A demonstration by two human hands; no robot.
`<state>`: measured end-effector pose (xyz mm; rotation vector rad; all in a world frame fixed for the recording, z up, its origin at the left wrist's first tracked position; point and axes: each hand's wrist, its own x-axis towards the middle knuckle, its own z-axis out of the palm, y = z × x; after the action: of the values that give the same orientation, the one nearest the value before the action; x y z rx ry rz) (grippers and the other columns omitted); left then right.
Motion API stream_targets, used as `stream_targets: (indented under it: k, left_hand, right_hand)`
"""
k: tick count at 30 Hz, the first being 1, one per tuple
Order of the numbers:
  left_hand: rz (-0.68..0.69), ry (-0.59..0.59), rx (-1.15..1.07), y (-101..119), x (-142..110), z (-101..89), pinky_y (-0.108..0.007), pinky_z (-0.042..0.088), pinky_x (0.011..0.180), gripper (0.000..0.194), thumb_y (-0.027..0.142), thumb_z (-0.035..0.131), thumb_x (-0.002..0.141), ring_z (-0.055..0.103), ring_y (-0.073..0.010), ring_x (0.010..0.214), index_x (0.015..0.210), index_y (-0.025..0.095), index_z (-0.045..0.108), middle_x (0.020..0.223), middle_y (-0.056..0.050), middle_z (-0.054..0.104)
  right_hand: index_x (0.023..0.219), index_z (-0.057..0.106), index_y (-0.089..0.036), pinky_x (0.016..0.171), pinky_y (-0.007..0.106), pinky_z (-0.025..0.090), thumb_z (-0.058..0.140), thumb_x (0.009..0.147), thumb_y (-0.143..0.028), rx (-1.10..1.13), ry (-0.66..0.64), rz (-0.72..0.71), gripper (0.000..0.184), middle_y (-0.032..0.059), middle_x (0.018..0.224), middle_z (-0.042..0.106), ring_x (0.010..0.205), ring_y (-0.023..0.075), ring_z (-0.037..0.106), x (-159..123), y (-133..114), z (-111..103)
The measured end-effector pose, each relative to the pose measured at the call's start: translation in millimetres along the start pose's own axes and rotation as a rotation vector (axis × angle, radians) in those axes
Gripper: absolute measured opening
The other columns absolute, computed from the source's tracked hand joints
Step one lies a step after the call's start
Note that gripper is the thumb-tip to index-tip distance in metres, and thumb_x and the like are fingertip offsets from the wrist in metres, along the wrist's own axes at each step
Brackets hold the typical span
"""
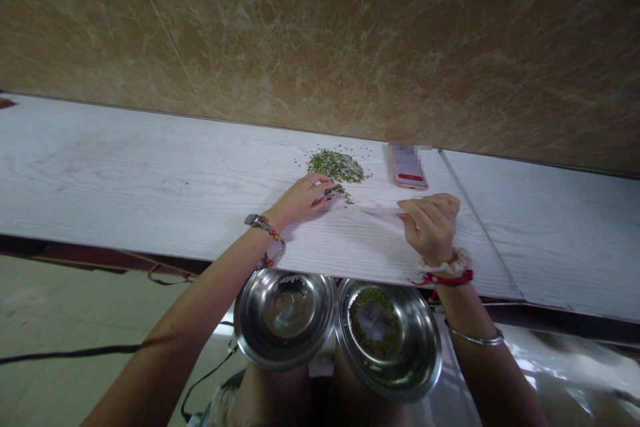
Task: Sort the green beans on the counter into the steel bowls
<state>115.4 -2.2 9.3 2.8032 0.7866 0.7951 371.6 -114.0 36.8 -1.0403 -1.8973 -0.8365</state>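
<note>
Small green beans (336, 165), which look like mung beans, lie in a spread pile on the white table with whitish bits among them. A smaller cluster of beans (340, 193) sits nearer to me. My left hand (305, 200) rests at that cluster, fingers bent and thumb apart, with the fingertips at the beans. My right hand (433, 221) is closed in a pinch to the right. From its fingers a pale, see-through flat piece (380, 209) points left toward the cluster; its kind is unclear.
Two steel bowls rest on my lap below the table edge. The left bowl (245, 340) has a few whitish grains; the right bowl (425, 347) holds green beans. A phone (409, 167) lies behind my right hand. A brown marbled wall (320, 40) borders the white table (125, 173).
</note>
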Motion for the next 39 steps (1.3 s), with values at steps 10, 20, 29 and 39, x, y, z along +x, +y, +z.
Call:
stream_targets:
  k: [10,20,29,39]
  left_hand:
    - [-0.007,-0.006,0.008,-0.9,0.7,0.6,-0.043,0.045,0.096,0.030,0.022,0.047,0.087,0.049,-0.0223,0.115,0.115,0.020,0.054,0.120,-0.010,0.055]
    - [0.003,-0.004,0.012,-1.1,0.1,0.9,-0.043,0.045,0.097,0.031,0.020,0.046,0.086,0.049,-0.0227,0.114,0.116,0.016,0.055,0.120,-0.012,0.055]
    - [0.045,0.026,0.015,-3.1,-0.4,3.3,-0.042,0.047,0.094,0.031,0.022,0.048,0.086,0.050,-0.0228,0.113,0.116,0.018,0.054,0.119,-0.012,0.055]
    - [0.117,-0.010,0.059,2.0,0.7,0.6,-0.042,0.047,0.094,0.028,0.027,0.048,0.088,0.050,-0.0229,0.112,0.112,0.015,0.055,0.117,-0.013,0.056]
  right_hand:
    - [0.081,0.062,-0.022,0.076,0.033,0.036,0.053,0.086,-0.024,-0.078,0.045,0.011,0.010,-0.0020,0.067,0.064,0.067,0.0140,0.054,-1.0,1.8,3.1]
    - [0.079,0.063,-0.022,0.076,0.033,0.038,0.055,0.083,-0.023,0.002,0.041,0.000,0.009,-0.0012,0.066,0.064,0.065,0.0142,0.054,-0.4,0.4,-0.7]
    - [0.080,0.060,-0.022,0.076,0.034,0.039,0.055,0.082,-0.020,0.093,-0.003,-0.016,0.006,-0.0019,0.066,0.067,0.066,0.0141,0.057,1.5,-1.7,-3.4]
    - [0.083,0.059,-0.022,0.076,0.036,0.040,0.057,0.079,-0.013,0.141,-0.107,0.014,0.010,-0.0026,0.067,0.066,0.065,0.0137,0.056,-6.3,-26.6,-48.3]
